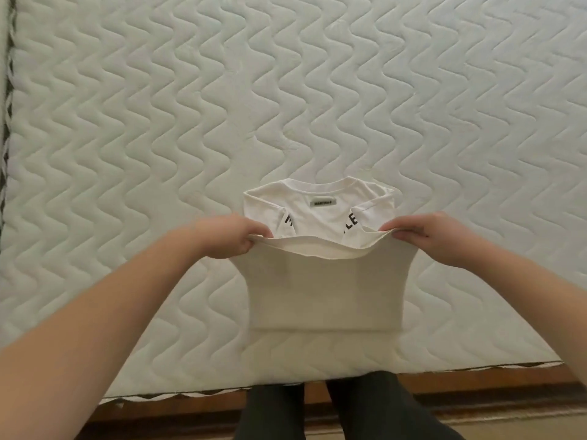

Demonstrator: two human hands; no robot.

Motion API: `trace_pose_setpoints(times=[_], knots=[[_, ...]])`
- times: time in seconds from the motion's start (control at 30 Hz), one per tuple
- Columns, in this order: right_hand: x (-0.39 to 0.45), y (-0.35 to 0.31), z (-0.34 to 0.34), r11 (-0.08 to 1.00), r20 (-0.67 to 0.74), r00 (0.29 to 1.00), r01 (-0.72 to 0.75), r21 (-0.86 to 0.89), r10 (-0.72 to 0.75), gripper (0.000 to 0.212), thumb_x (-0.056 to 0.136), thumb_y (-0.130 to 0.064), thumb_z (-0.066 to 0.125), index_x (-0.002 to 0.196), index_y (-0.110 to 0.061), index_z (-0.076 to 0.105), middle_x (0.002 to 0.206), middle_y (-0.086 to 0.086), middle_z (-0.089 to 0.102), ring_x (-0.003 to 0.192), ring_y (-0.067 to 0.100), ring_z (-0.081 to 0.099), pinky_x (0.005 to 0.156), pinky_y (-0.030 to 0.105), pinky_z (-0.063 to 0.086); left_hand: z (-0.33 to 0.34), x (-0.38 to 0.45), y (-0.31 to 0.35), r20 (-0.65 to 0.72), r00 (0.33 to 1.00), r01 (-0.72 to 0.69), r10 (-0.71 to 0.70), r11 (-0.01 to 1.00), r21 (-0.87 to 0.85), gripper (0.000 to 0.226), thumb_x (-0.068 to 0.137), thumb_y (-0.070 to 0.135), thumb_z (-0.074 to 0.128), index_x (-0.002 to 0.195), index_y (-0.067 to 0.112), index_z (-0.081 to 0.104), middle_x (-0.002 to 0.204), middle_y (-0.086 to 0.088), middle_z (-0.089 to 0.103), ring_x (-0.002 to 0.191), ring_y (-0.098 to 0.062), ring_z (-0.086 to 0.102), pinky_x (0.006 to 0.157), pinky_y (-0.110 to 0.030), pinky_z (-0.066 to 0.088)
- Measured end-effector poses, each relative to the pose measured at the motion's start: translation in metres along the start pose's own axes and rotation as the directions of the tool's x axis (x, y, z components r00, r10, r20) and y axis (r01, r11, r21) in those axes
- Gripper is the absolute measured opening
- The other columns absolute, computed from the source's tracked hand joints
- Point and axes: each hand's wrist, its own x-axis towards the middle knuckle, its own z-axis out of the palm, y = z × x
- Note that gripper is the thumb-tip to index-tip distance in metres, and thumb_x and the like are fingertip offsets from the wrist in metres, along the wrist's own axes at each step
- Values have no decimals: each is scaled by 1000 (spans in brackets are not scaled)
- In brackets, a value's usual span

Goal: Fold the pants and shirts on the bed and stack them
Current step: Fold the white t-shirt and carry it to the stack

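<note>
While the white shirt [320, 290] lies on the quilted mattress [158, 138], both hands hold its lifted hem edge. The left hand [227, 238] has its fingers curled tightly round the left corner of that edge, thumb on top and fingertips tucked beneath the cloth, so the grip is narrow and pinching. The right hand [428, 238] pinches the right corner in the same way, thumb above, fingers bent under the fabric. Between the two hands the raised edge sags a little in a shallow curve.

The shirt's long axis runs away from the person: the round neckline [320, 184] points toward the far side of the mattress, and the folded bottom part lies toward the near edge of the mattress. The lifted edge hangs above the middle of the shirt, short of the neckline. Beyond the lifted edge, a small grey label [323, 203] sits just under the neckline, and parts of black lettering [349, 224] show on either side, partly hidden by the cloth. The shirt sits near the mattress's near edge, roughly centred between its left and right sides. Below that near edge, the person's dark-trousered legs [276, 411] stand on a wooden floor [508, 395].
</note>
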Motion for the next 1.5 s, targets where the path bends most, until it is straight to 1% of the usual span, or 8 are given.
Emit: trace_pose_setpoints(times=[0.13,0.23,0.43,0.67,0.83,1.03,1.2,1.5], knots=[[56,21,7,997,-27,997,-67,24,68,38,97,-25,59,91,-63,57,94,-39,61,92,-7,56,77,5,36,-13,59,-22,32,999,-23,23,1000,-7,46,90,12,46,127,38,59,108,14,61,104,-15,57,76,-24,44],[96,38,13,992,-35,994,-97,87,100,36,97,-21,60,91,-57,59,89,-43,58,86,-28,52,71,-8,32,-21,100,-38,44,999,-4,3,1000,27,53,88,15,49,135,37,54,127,10,61,114,-18,55,93,-32,45],[158,63,7,988,-104,985,-132,76,139,29,97,-22,58,91,-51,59,79,-45,56,76,-35,46,63,-9,30,-46,163,-62,29,999,36,-37,999,25,53,88,16,51,136,39,51,126,9,59,108,-16,53,85,-28,37],[205,80,24,964,-180,953,-258,-65,243,22,96,-21,56,114,-26,68,112,0,69,96,15,56,79,24,39,-27,213,-72,-69,993,94,-91,995,41,42,88,14,56,129,25,57,114,-2,63,95,-20,53,76,-28,37],[218,77,30,947,-170,967,-224,-230,188,46,85,-39,72,125,-24,56,115,0,54,111,21,50,97,37,41,0,228,-80,-239,956,171,-169,985,-14,39,85,26,62,122,23,51,125,-4,58,112,-28,53,90,-37,41],[228,66,25,882,-9,968,-231,-411,249,44,73,-45,81,104,-23,58,94,-4,54,96,22,52,71,32,38,1,229,-82,-207,958,225,-198,967,118,64,72,64,73,120,24,57,126,-3,47,122,-28,42,98,-42,35],[223,51,16,810,83,968,-149,-567,236,35,74,-44,79,86,-20,56,88,1,61,83,24,54,62,31,37,-9,221,-76,-147,983,112,-109,994,14,32,76,35,79,95,19,59,88,3,58,87,-23,56,64,-30,39],[153,18,-15,886,13,995,-82,-457,99,19,81,-33,75,70,-23,62,62,-7,56,62,10,52,53,29,37,-41,125,-49,-183,983,10,-29,994,-107,14,82,32,76,77,41,66,74,18,65,78,-8,61,68,-29,48]])
